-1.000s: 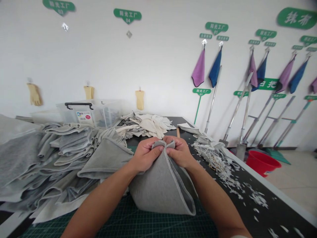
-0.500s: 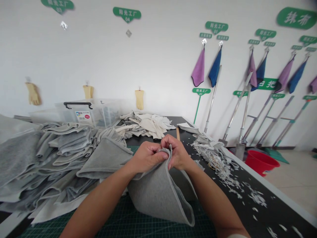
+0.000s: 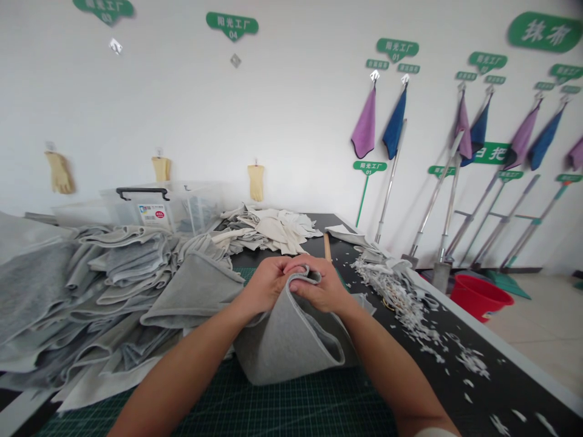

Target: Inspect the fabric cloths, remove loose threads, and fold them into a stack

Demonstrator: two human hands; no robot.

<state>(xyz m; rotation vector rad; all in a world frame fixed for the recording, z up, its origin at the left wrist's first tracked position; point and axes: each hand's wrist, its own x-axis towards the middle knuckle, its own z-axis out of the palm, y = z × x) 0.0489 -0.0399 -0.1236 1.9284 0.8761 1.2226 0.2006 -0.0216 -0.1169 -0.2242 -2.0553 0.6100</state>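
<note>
A grey terry cloth arches over the green cutting mat, its bound edge gripped between the left hand and right hand, knuckles close together; a stack of grey cloths lies just left on the bench, white trimmings to the right

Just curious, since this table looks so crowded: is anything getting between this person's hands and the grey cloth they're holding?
Nothing visible. The left hand and right hand grip the edge of the grey cloth directly; the pile of grey cloths lies beside them, off to the left.
</note>
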